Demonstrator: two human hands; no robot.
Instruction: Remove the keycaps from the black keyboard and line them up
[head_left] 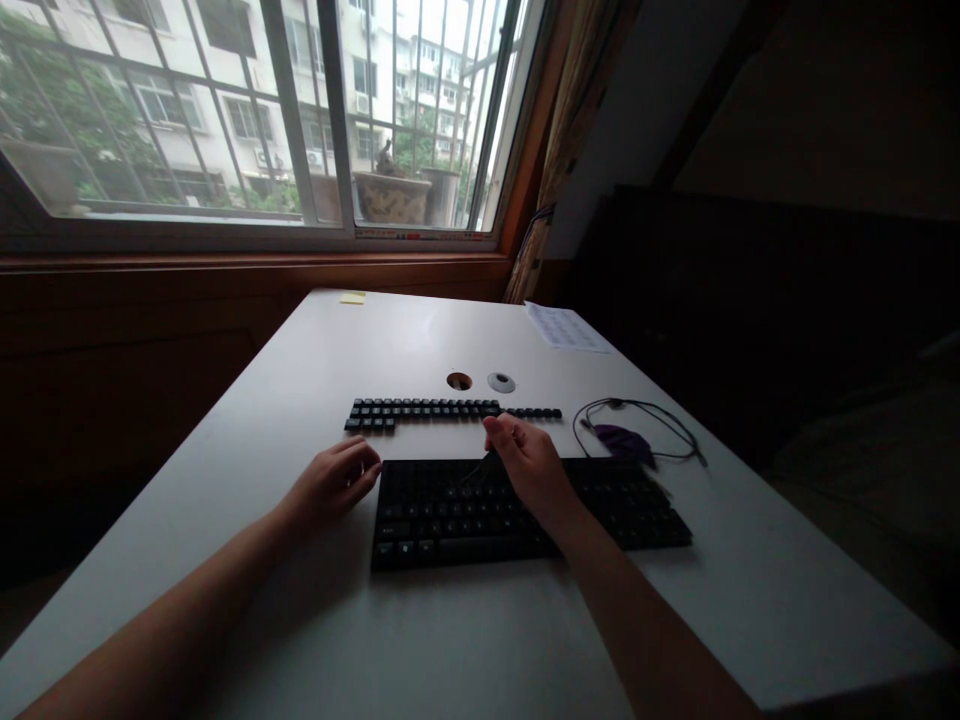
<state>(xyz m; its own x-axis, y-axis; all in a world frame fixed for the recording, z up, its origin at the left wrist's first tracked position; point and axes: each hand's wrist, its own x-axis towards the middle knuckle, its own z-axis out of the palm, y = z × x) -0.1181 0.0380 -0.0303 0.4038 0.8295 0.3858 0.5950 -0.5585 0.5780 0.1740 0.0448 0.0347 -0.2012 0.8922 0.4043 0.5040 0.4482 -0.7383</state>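
Observation:
A black keyboard (465, 548) lies on the white table, its upper rows dark and seemingly without keycaps, its lower rows still capped. My right hand (529, 465) is closed above the middle of it, pinching a thin wire keycap puller (472, 474) whose wire end reaches down toward the keys. Whether a keycap sits in the wire is too dark to tell. At the keyboard's upper left corner, my left hand (337, 478) rests on the table with fingers curled against the edge. Behind the keyboard, loose keycaps (420, 409) stand in neat rows.
On the right lie a coiled black cable (675, 430) and a dark purple cloth-like piece (624, 444). A round hole (459, 381) in the table has its grey cover (501, 383) beside it. Farther back are a printed sheet (566, 328) and a yellow note (352, 298).

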